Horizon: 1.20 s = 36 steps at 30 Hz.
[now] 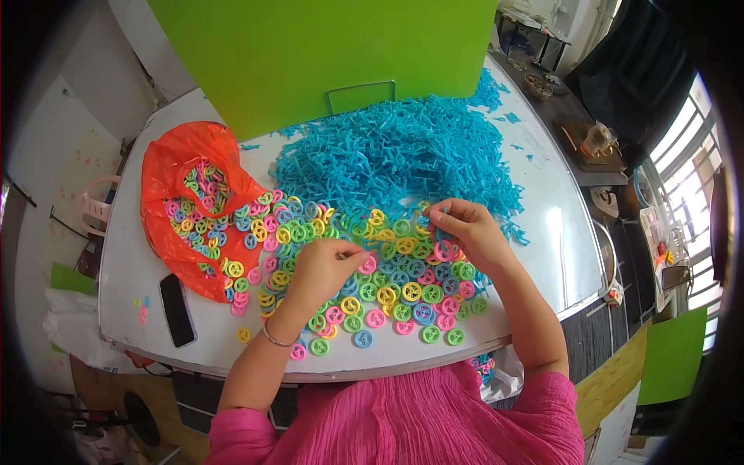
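While both my hands work over the white counter, my left hand rests on the spread of small round plastic rings in pink, yellow, green and blue, its grip pinched closed on a pink ring at the fingertips. My right hand sits a little farther out, where the rings meet the heap of blue plastic stick pieces, and its grip is closed on a thin blue piece held just above the rings. The two hands are near each other but apart. To my left an orange plastic bag lies open on the counter with more of the coloured rings spilling out of it. A black phone lies flat near the counter's near left edge. Behind the blue heap stands a bright green board with a wire handle.
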### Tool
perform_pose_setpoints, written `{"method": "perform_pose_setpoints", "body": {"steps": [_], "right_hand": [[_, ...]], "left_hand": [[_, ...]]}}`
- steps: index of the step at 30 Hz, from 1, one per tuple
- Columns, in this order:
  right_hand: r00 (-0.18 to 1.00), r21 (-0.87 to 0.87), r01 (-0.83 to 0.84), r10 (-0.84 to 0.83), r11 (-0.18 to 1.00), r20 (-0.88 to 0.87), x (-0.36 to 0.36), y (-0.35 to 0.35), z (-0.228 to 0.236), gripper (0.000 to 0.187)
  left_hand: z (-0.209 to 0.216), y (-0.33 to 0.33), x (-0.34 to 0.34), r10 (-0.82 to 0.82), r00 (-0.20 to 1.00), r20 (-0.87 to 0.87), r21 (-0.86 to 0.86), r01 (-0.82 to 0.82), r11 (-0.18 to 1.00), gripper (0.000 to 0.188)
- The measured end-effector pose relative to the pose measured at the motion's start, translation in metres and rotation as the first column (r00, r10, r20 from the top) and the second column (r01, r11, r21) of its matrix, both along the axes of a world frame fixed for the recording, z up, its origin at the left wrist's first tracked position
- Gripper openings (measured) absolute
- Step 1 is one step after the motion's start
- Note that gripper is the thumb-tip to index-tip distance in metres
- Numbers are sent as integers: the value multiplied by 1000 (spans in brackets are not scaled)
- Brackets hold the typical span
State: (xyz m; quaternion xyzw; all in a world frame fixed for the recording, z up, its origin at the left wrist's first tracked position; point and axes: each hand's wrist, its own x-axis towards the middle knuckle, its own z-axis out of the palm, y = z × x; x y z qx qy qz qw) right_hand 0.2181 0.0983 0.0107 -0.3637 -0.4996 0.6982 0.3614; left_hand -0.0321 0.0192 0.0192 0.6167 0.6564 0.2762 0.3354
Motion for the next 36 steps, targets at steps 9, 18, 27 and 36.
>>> {"method": "perform_pose_setpoints", "body": {"steps": [9,18,27,36], "right_hand": [[998,-15,53,-53,999,-30,8,3,4,19],[958,-240,31,-98,970,-271,20,10,10,22],[962,-230,-6,-57,973,-268,18,9,6,21],[967,-233,-7,-52,972,-250,8,3,5,20]], "left_hand": [[-5,-4,-28,119,993,-1,195,-117,974,21],[7,-47,-22,-135,974,-181,136,160,978,19],[13,-66,-37,-235,904,-357,11,256,967,18],[2,-48,-38,-143,987,-77,65,148,987,20]]}}
